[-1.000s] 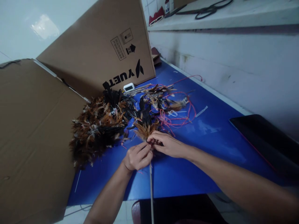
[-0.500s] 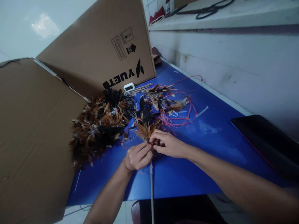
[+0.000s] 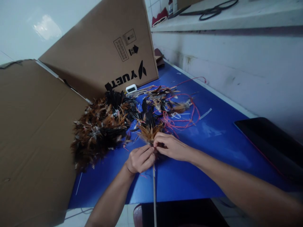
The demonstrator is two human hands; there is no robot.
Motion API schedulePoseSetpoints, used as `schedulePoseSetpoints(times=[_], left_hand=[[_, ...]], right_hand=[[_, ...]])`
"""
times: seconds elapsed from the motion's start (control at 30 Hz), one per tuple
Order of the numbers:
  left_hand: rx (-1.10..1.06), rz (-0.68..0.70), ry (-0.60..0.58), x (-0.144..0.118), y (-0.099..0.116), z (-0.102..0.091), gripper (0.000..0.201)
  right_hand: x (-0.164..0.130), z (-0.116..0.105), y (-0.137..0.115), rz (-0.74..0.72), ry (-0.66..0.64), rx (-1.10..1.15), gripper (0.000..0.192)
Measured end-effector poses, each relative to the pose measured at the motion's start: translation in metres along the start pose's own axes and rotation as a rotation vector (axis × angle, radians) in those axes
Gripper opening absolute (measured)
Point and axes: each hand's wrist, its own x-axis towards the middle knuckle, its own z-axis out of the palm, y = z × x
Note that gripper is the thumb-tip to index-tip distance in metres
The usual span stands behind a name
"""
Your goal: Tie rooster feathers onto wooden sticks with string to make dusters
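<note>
The left hand (image 3: 140,160) is curling its fingers together around the top of a thin pale stick (image 3: 154,195), and the right hand (image 3: 170,147) is pinching down on the same spot from the two o'clock side, so both hands are closing on the base of a small feather tuft (image 3: 148,131). The tuft is fanning out toward twelve o'clock from the fingers, tan and rust at the tips with darker streaks lower down, looking ragged and stiff. A bit of red thread is showing between the fingertips, though how it is wound I cannot tell. The stick is running straight down toward six o'clock, off the near edge of the blue table (image 3: 213,164). At ten o'clock from the hands a big heap of black and brown feathers (image 3: 100,127) is lying against a cardboard box (image 3: 104,50). At one o'clock loose red string (image 3: 182,118) is tangling among scattered feathers. At three o'clock a dark flat tray (image 3: 272,145) is resting near the wall.
</note>
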Motion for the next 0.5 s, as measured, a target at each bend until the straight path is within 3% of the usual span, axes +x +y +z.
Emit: schedulePoseSetpoints(times=[0.23, 0.5], left_hand=[[0.016, 0.006, 0.012, 0.0019, 0.0005, -0.0008, 0.006], [-0.011, -0.006, 0.016, 0.0009, 0.0005, -0.0015, 0.009]], right_hand=[[0.0002, -0.0014, -0.0022, 0.082, 0.039, 0.059, 0.017], [-0.0010, -0.0028, 0.0001, -0.008, 0.020, -0.011, 0.009]])
